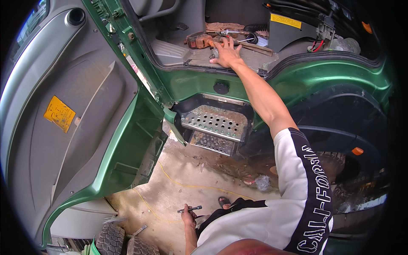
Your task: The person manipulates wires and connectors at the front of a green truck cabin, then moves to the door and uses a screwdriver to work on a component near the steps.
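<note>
My right arm reaches up into the green truck cab, and my right hand [228, 53] lies over the cab floor with its fingers spread. Its fingertips are by an orange and black power tool [199, 41] lying on its side. A small grey metal piece [214, 54] shows beside the thumb; whether I touch it I cannot tell. Low down, near my body, my left hand [188, 215] is closed around a short dark metal rod [194, 209] with thicker ends, held roughly level.
The open green door [85, 97] stands at the left. Below the sill are perforated metal steps [214, 123]. A yellow cord [187, 185] crosses the concrete floor. Tires [111, 241] lie at lower left. Rags, a black coiled hose [255, 29] and tools clutter the cab floor.
</note>
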A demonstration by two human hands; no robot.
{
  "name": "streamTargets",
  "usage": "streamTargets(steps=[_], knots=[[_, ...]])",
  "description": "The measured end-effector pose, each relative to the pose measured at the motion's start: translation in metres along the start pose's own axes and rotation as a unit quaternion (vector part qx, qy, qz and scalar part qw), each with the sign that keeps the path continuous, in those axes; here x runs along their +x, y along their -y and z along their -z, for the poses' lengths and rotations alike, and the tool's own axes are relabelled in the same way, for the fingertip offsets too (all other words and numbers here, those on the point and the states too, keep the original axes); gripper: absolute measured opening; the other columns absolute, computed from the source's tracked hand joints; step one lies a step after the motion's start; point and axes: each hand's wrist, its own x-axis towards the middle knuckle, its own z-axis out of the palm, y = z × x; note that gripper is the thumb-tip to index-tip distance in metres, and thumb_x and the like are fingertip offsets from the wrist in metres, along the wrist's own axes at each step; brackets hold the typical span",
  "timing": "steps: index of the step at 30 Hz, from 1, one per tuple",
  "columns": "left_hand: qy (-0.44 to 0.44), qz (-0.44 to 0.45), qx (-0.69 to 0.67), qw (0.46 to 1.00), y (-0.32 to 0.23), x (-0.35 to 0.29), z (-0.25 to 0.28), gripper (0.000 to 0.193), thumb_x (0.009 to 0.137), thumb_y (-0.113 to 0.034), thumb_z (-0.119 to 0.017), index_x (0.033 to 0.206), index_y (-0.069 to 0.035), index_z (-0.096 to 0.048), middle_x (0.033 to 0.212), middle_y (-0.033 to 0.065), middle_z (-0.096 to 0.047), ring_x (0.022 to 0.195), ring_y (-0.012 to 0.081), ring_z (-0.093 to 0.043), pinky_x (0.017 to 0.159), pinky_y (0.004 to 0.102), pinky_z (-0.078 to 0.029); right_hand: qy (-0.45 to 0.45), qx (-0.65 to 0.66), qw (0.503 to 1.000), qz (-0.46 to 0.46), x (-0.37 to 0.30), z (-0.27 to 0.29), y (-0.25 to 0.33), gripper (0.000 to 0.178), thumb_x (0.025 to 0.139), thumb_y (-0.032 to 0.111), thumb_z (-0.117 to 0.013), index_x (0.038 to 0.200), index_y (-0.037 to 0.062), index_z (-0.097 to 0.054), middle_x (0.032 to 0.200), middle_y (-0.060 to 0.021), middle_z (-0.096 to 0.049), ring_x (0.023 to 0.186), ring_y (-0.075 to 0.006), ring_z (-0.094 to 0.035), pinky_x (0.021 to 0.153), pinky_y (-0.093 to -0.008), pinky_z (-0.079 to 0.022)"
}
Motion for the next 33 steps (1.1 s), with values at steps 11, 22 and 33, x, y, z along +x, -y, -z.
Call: streamTargets(steps=[11, 22, 33], knots=[[0.292, -0.108, 0.052, 0.949, -0.121, -0.056, -0.151, 0.043, 0.105, -0.042, -0.047, 0.114, -0.002, -0.058, 0.064, -0.0063, -0.029, 0.055, 0.0054, -0.027, 0.05, 0.0228, -0.023, 0.61, 0.549, 0.57, 0.025, -0.425, 0.024, 0.101, 0.041, 0.101, 0.044, -0.056, 0.113, 0.0053, -0.056, 0.084, -0.0052, -0.062, 0.07, -0.0149, -0.062, 0.064, -0.0331, -0.048], [0.292, -0.167, 0.133, 0.932, -0.158, -0.056, -0.177, 0.034, 0.104, -0.032, -0.052, 0.118, -0.003, -0.06, 0.065, -0.0074, -0.031, 0.054, 0.0039, -0.025, 0.049, 0.0208, -0.021, 0.037, 0.689, 0.631, -0.355, -0.105, 0.064, -0.004, 0.061, 0.098, 0.04, -0.062, 0.135, -0.0052, -0.043, 0.118, -0.0178, -0.063, 0.077, -0.0177, -0.065, 0.064, -0.0305, -0.053], [0.245, 0.082, 0.136, 0.957, -0.035, -0.011, -0.033, 0.022, 0.102, -0.005, -0.046, 0.118, 0.003, -0.057, 0.095, 0.0122, -0.064, 0.075, 0.02, -0.067, 0.069, 0.029, -0.056, 0.666, 0.378, 0.584, -0.271, -0.56, -0.087, 0.04, 0.047, 0.094, 0.046, -0.059, 0.111, 0.0029, -0.067, 0.102, -0.0116, -0.07, 0.086, -0.0218, -0.068, 0.071, -0.0366, -0.054]])
